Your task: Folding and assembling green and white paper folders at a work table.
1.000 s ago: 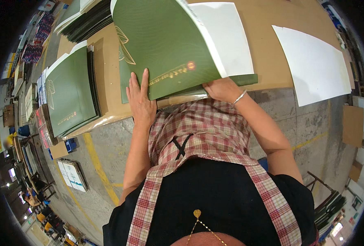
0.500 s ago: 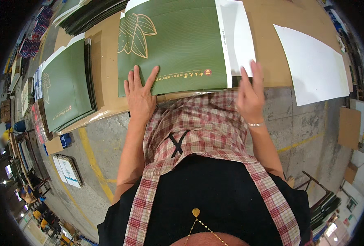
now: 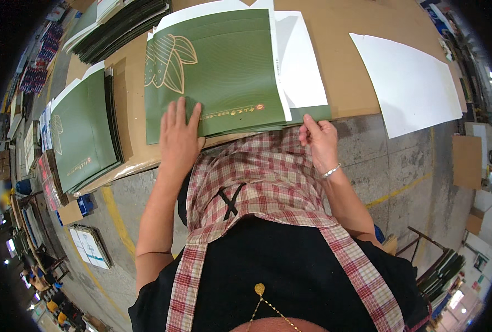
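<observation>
A green printed paper sheet [image 3: 224,66] with a gold leaf outline lies on top of a stack at the table's front edge. My left hand [image 3: 179,133] rests flat on its lower left part, fingers stretched out. White paper [image 3: 298,61] and a green strip [image 3: 318,112] of a sheet beneath show past its right edge. At that strip's front edge my right hand [image 3: 322,143] is closed, thumb over the edge and the other fingers curled, pinching the green sheet. How many layers it grips is hidden.
Another stack of green printed sheets [image 3: 85,130] lies to the left, and a dark stack [image 3: 121,30] stands behind it. A white sheet [image 3: 409,83] overhangs the brown table [image 3: 345,88] at right. Bundled white sheets [image 3: 90,246] lie on the floor at lower left.
My right hand has gone from spread fingers to a pinch at the front edge. The green strip now shows below the white paper. My left hand stays on the sheet.
</observation>
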`<action>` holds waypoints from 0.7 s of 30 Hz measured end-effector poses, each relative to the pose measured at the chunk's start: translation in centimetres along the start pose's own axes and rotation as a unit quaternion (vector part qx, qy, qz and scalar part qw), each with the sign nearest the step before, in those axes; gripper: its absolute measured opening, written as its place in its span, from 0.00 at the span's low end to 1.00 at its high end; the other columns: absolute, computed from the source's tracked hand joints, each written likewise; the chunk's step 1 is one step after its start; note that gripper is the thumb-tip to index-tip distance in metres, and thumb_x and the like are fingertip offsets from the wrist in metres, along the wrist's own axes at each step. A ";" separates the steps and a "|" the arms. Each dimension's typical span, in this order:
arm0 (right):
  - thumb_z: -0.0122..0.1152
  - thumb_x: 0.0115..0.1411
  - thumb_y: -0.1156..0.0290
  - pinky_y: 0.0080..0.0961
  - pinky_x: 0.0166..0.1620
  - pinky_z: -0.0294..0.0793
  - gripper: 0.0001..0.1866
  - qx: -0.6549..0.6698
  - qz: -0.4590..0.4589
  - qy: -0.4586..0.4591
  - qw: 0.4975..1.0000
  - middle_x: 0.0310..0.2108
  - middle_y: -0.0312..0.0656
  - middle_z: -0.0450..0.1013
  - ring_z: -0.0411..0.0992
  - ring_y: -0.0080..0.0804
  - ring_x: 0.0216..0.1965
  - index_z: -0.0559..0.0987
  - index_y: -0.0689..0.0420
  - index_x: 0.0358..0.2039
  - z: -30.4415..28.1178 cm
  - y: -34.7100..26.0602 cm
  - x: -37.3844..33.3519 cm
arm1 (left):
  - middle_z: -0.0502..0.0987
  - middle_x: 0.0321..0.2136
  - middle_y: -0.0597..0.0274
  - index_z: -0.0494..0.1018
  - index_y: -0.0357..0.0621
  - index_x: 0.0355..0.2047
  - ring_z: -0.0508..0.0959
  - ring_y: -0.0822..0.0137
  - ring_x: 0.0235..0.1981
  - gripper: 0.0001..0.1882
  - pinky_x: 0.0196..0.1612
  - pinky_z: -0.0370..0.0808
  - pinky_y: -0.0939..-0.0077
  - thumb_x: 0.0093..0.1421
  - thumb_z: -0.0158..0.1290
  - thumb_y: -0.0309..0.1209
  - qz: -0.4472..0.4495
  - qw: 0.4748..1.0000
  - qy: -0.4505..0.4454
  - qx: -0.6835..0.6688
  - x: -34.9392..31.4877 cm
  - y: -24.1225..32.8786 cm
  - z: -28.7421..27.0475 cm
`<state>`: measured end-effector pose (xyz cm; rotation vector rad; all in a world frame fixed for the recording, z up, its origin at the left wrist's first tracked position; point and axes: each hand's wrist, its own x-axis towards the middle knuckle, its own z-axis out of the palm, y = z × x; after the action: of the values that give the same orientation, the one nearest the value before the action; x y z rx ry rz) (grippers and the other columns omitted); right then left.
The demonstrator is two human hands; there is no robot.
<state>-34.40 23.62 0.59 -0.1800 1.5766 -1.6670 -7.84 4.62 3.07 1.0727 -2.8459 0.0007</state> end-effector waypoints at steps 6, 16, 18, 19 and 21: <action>0.62 0.66 0.67 0.20 0.21 0.72 0.11 -0.028 -0.011 -0.001 1.000 0.25 0.40 0.77 0.74 0.23 0.20 0.78 0.63 0.32 2.1 0.6 -0.6 | 0.52 0.68 0.35 0.55 0.84 0.68 0.56 0.18 0.61 0.44 0.61 0.56 0.25 0.54 0.61 0.34 -0.015 0.999 -0.040 -0.007 1.7 5.4 -0.9; 0.62 0.61 0.77 0.26 0.37 0.73 0.19 -0.328 -0.305 0.094 0.889 0.40 0.42 0.70 0.72 0.29 0.34 0.72 0.65 0.53 2.7 3.3 -0.3 | 0.53 0.70 0.47 0.60 0.71 0.67 0.53 0.29 0.66 0.45 0.65 0.53 0.32 0.49 0.63 0.28 0.048 0.989 0.051 -0.129 2.2 7.0 2.0; 0.59 0.55 0.82 0.32 0.43 0.73 0.34 -0.408 -0.387 0.107 0.820 0.41 0.49 0.65 0.69 0.40 0.41 0.67 0.61 0.64 3.4 2.5 -0.4 | 0.54 0.69 0.49 0.61 0.74 0.66 0.55 0.27 0.65 0.44 0.65 0.53 0.31 0.50 0.61 0.27 0.052 0.987 0.057 -0.139 2.7 6.6 1.2; 0.59 0.55 0.82 0.32 0.43 0.73 0.34 -0.409 -0.386 0.105 0.820 0.41 0.49 0.65 0.69 0.40 0.41 0.67 0.61 0.64 3.5 2.4 -0.4 | 0.55 0.69 0.50 0.62 0.76 0.66 0.56 0.26 0.63 0.43 0.64 0.54 0.29 0.51 0.59 0.26 0.061 0.985 0.066 -0.148 2.7 6.5 1.0; 0.55 0.50 0.85 0.40 0.47 0.70 0.43 -0.470 -0.457 0.046 0.754 0.42 0.54 0.65 0.67 0.51 0.43 0.61 0.58 0.69 3.9 2.0 -0.4 | 0.54 0.71 0.59 0.63 0.71 0.67 0.53 0.31 0.67 0.43 0.67 0.49 0.33 0.51 0.55 0.20 0.046 0.978 0.075 -0.190 2.4 6.4 1.3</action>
<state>-30.91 21.08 -0.17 -1.6328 2.5063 -1.2867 -13.94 7.84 2.26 0.8231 -2.6081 -0.4196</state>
